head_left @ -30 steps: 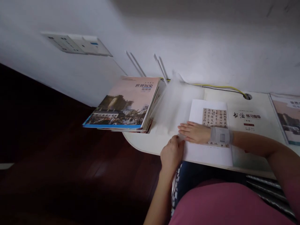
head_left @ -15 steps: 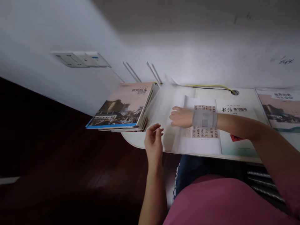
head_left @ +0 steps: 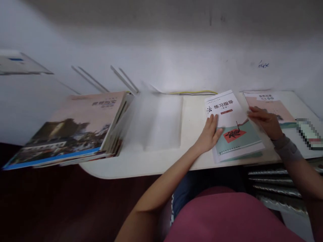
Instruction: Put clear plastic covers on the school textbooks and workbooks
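A calligraphy workbook (head_left: 238,134), with a white and green cover and a red patch, lies front up and turned at a slant. My left hand (head_left: 208,136) rests on its left side, fingers stretched over the cover. At the workbook's right edge, my right hand (head_left: 267,122) has its fingers pinched together on the edge. Left of the workbook is a clear plastic sleeve (head_left: 161,124), partly blurred. Just beyond my right hand lies a pink history book (head_left: 270,106), partly covered.
A stack of books (head_left: 75,129) overhangs the left end of the white tabletop (head_left: 101,171). A yellow cable (head_left: 191,92) runs along the wall. A pixelated phone-like object (head_left: 310,134) is at the far right.
The view has turned right. The workbook, spread with both covers showing before, is now closed and slanted. My left hand has come onto its cover; my right hand has shifted to its right edge.
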A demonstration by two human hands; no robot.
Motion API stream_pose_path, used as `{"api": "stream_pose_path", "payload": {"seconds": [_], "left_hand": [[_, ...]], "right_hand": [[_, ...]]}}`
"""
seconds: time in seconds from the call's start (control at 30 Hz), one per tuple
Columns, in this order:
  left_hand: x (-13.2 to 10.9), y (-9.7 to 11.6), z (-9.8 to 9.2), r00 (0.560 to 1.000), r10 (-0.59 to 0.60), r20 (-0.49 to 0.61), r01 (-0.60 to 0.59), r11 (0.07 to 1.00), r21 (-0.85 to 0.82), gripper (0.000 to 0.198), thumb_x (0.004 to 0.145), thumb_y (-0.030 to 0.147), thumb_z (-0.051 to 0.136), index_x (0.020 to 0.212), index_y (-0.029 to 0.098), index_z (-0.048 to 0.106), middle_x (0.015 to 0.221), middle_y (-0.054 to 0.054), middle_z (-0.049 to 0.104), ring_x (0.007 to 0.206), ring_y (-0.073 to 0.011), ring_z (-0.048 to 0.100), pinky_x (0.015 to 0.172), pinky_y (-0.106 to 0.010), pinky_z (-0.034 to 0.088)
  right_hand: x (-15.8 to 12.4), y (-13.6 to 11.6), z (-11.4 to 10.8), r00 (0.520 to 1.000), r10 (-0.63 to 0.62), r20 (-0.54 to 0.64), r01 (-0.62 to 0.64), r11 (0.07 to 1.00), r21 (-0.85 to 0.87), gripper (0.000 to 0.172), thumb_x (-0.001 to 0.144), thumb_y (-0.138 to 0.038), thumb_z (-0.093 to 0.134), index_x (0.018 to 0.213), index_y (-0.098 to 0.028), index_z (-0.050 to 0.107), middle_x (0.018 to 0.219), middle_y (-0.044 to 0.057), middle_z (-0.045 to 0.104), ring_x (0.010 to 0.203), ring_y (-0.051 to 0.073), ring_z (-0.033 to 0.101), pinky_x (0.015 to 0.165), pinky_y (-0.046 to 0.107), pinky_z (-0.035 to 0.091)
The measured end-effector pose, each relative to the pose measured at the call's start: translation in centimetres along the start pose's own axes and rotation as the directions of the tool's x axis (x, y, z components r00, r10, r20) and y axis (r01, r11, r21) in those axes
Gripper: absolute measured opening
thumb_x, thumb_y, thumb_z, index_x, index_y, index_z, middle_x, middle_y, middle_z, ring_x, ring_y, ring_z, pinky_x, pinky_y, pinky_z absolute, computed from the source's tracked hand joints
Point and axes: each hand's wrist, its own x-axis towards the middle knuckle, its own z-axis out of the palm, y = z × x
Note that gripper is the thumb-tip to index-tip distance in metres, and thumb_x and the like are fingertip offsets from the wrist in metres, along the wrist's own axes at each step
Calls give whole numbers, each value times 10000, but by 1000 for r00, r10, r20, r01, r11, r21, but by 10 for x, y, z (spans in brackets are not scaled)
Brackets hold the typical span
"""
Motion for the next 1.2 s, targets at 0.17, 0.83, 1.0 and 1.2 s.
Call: {"api": "stream_pose_path", "payload": {"seconds": [0.17,0.83,1.0,1.2], "left_hand": [[33,15,35,985,-117,127,89,973,211,708,943,543,288,1502,141,123,1572,-162,43,1428,-358,-23,1123,-580,145],[58,-3,67,971,-223,89,152,856,494,845,900,653,149,1459,28,251,1535,-229,188,1423,-387,123,1131,-562,133],[62,0,70,973,-177,149,66,831,553,873,902,641,203,1440,-45,250,1515,-273,207,1419,-393,140,1143,-540,102],[59,-5,73,977,-166,136,63,828,558,829,898,638,231,1464,32,241,1537,-225,186,1430,-373,108,1141,-536,104]], "right_hand": [[-38,49,-5,961,276,-22,-275,960,50,227,785,-367,611,913,-229,737,1026,56,730,1028,255,654,1006,509,449],[-53,73,22,977,212,2,-210,968,-136,488,838,-360,479,1285,-165,474,1150,160,615,1004,266,634,861,474,530],[-40,67,35,933,43,357,175,812,-556,603,923,-442,335,1372,-44,396,1463,244,360,1383,335,291,1089,554,287],[36,90,56,880,114,462,261,696,-669,709,923,-547,287,1389,-18,363,1477,254,326,1380,343,297,1086,535,274]]}}
